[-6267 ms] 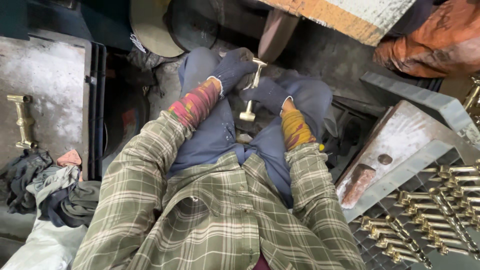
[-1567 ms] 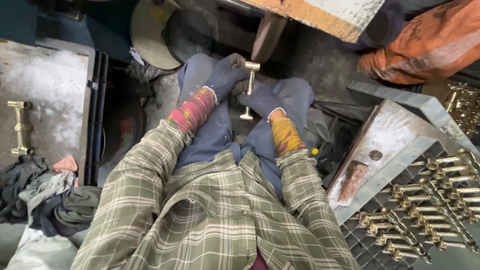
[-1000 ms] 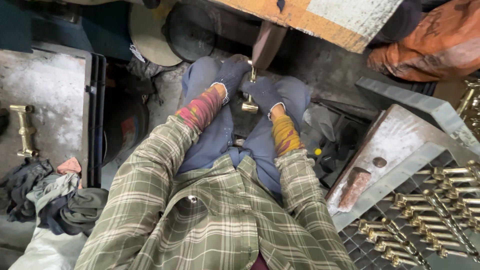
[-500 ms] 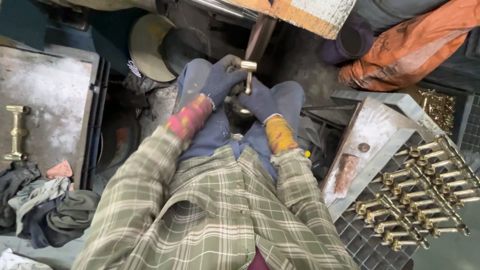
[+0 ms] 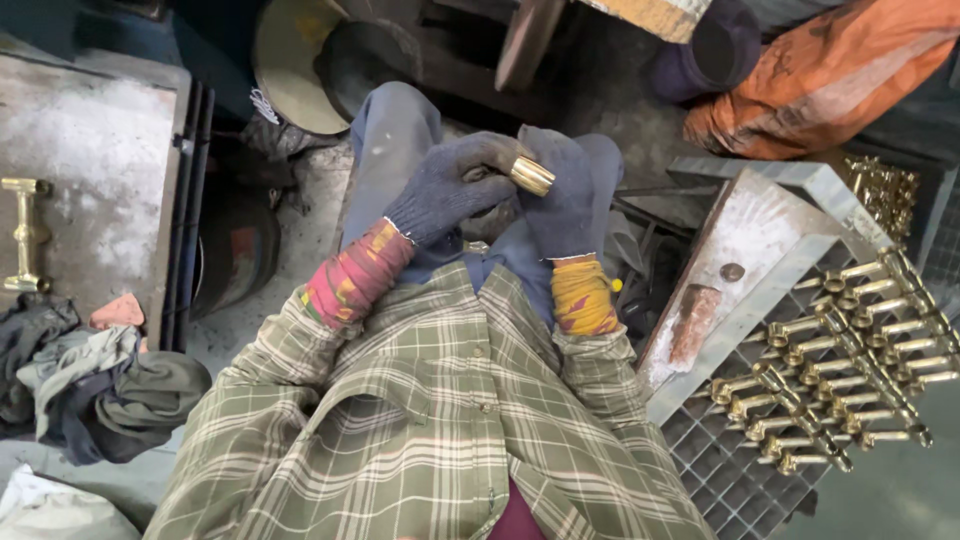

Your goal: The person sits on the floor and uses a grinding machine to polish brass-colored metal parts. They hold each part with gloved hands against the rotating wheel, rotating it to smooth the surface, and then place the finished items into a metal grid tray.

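Both my hands wear dark blue knit gloves and meet over my lap. My left hand (image 5: 452, 185) and my right hand (image 5: 563, 195) together grip a brass fitting (image 5: 532, 175); only its shiny round end shows between the fingers, the rest is hidden by the gloves. My sleeves are green plaid with coloured cuffs, red on the left, yellow on the right. A round polishing wheel (image 5: 527, 40) stands just beyond my hands.
Several finished brass fittings (image 5: 840, 350) lie in rows on a metal grid tray at the right. One brass piece (image 5: 24, 235) rests on a grey slab at the left. Rags (image 5: 90, 385) lie lower left. An orange cloth (image 5: 820, 75) is upper right.
My hands have drawn the brass fitting back from the wheel toward my lap and closed more tightly round it, so less of it shows. The view has tilted toward me.
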